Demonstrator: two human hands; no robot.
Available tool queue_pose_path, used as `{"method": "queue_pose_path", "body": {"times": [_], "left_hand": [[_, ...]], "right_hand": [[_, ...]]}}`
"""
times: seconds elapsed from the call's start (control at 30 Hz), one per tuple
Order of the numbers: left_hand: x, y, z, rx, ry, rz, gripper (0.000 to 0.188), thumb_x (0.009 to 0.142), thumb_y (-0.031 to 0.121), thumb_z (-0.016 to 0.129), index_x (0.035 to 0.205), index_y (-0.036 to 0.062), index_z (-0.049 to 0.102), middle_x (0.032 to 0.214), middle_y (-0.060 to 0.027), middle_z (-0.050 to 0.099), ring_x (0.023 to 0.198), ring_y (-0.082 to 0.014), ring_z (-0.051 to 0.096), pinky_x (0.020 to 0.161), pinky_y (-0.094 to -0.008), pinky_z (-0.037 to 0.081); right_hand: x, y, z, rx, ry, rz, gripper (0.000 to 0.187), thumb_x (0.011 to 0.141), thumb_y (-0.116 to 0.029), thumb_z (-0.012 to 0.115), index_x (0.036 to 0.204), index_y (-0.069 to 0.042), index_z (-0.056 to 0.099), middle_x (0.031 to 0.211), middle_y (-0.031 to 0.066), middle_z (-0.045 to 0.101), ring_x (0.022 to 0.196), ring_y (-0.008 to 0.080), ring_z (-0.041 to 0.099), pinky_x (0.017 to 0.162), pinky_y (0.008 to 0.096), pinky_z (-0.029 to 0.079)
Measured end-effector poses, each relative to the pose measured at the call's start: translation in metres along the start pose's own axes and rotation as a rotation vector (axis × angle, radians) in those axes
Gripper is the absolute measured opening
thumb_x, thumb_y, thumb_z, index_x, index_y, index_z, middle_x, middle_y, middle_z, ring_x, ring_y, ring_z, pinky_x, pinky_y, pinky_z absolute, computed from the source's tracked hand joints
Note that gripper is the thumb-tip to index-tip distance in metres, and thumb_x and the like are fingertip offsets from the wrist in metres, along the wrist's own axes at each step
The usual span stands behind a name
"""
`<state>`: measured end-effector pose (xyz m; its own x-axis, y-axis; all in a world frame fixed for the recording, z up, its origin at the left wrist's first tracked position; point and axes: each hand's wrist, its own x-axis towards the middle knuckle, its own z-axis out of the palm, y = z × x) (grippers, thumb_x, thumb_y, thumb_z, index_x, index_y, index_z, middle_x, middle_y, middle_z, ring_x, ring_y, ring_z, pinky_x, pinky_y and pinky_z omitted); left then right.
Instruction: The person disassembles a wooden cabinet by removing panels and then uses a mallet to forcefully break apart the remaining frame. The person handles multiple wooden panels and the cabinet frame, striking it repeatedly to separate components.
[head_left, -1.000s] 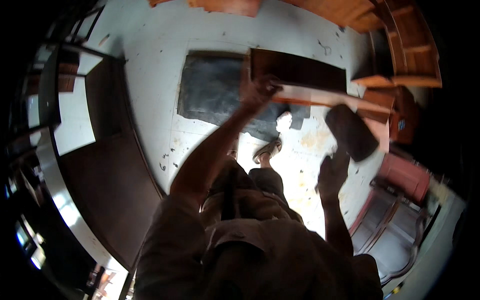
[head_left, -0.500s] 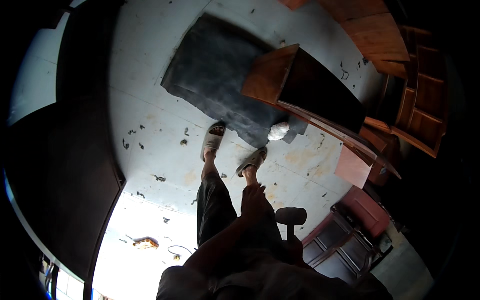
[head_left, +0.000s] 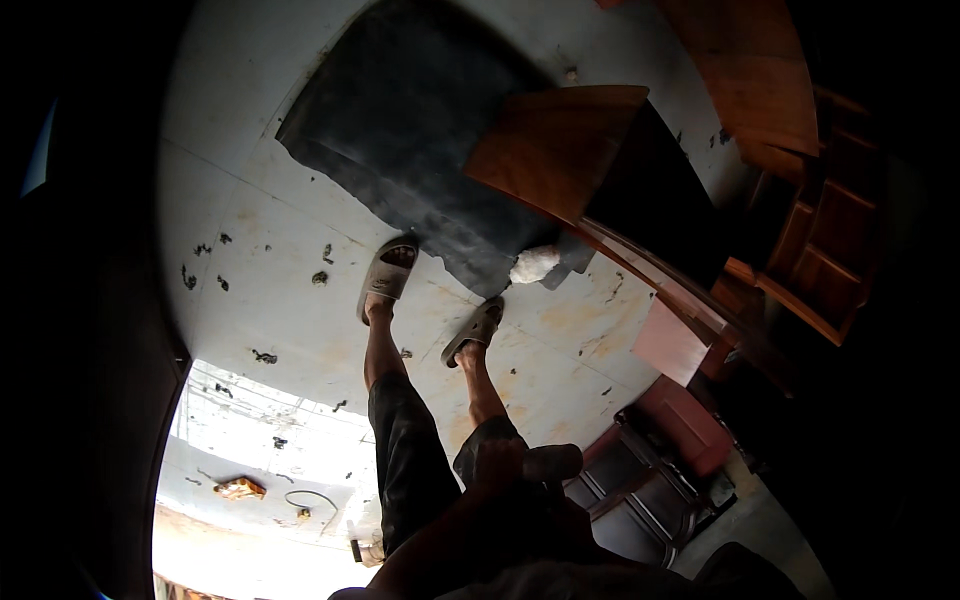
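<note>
A dark mallet (head_left: 553, 462) stands head-up at the right hand (head_left: 555, 510), its short handle running down into that hand, which appears closed around it, though deep shadow hides the separate fingers. The left hand (head_left: 497, 463) is just left of the mallet's head, before the person's thigh; whether its fingers are bent or straight, and whether they touch the mallet, I cannot tell. Beyond the fingers of both hands are two sandals (head_left: 385, 280) on the person's feet, and past the nearer foot a crumpled white lump (head_left: 535, 264) lies at the edge of a black mat (head_left: 400, 110). Farther out from the fingers and to their right, a brown wooden box-like piece (head_left: 560, 145) rests partly over the mat, with a pale pink panel (head_left: 669, 338) near its lower end. Close on the right of the fingers are a red panel (head_left: 685, 420) and a dark framed piece (head_left: 630, 490). Well to their left, a yellowish scrap (head_left: 240, 488) and a thin looped cord (head_left: 315, 497) lie on the spotted pale floor (head_left: 300, 220).
</note>
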<state>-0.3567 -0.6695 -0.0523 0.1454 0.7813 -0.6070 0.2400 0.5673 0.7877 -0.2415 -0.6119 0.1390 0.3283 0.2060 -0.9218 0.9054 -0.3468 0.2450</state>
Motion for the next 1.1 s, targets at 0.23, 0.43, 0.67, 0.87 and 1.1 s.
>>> {"method": "queue_pose_path", "body": {"times": [0.23, 0.43, 0.67, 0.87, 1.1], "left_hand": [[-0.001, 0.011, -0.014, -0.063, 0.112, -0.019, 0.011, 0.086, 0.013, 0.055, 0.082, 0.0072, 0.063, 0.071, -0.0133, 0.065, 0.073, -0.0316, 0.068, 0.066, -0.0475, 0.053], [-0.002, -0.005, -0.023, -0.032, 0.060, -0.013, 0.010, 0.086, 0.016, 0.059, 0.084, 0.0069, 0.063, 0.072, -0.0135, 0.066, 0.071, -0.0327, 0.068, 0.064, -0.0491, 0.053], [0.001, -0.014, -0.085, 0.032, 0.210, -0.038, 0.044, 0.087, 0.024, 0.069, 0.127, 0.0064, 0.060, 0.104, -0.0130, 0.070, 0.094, -0.0334, 0.066, 0.083, -0.0444, 0.053], [0.024, 0.204, -0.215, 0.203, 0.416, 0.584, 0.039, 0.087, 0.008, 0.069, 0.124, 0.0005, 0.062, 0.115, -0.0166, 0.066, 0.107, -0.0328, 0.061, 0.094, -0.0424, 0.047], [0.080, 0.411, -0.157, 0.611, 0.240, 1.257, 0.041, 0.083, 0.010, 0.075, 0.121, 0.0008, 0.063, 0.116, -0.0192, 0.063, 0.110, -0.0382, 0.058, 0.097, -0.0463, 0.045]], "right_hand": [[0.011, 0.019, 0.008, 0.055, 0.030, 0.025, 0.046, 0.088, -0.036, 0.064, 0.120, -0.004, 0.063, 0.106, 0.0201, 0.070, 0.104, 0.0326, 0.067, 0.087, 0.0445, 0.051], [0.003, 0.004, 0.023, 0.009, 0.050, -0.134, 0.043, 0.088, -0.036, 0.063, 0.114, -0.001, 0.063, 0.103, 0.0229, 0.068, 0.102, 0.0393, 0.065, 0.083, 0.0462, 0.051], [0.004, 0.008, 0.020, 0.086, 0.093, -0.164, 0.046, 0.086, -0.042, 0.059, 0.108, -0.002, 0.063, 0.107, 0.0231, 0.067, 0.104, 0.0422, 0.063, 0.089, 0.0501, 0.051], [0.003, 0.015, -0.007, 0.253, 0.121, -0.169, 0.055, 0.080, -0.049, 0.063, 0.109, -0.003, 0.067, 0.106, 0.0216, 0.070, 0.104, 0.0396, 0.066, 0.089, 0.0503, 0.051], [0.039, 0.091, 0.016, 0.858, 0.301, -0.114, 0.052, 0.077, -0.042, 0.072, 0.107, 0.000, 0.064, 0.099, 0.0227, 0.070, 0.101, 0.0385, 0.067, 0.087, 0.0460, 0.054]]}}
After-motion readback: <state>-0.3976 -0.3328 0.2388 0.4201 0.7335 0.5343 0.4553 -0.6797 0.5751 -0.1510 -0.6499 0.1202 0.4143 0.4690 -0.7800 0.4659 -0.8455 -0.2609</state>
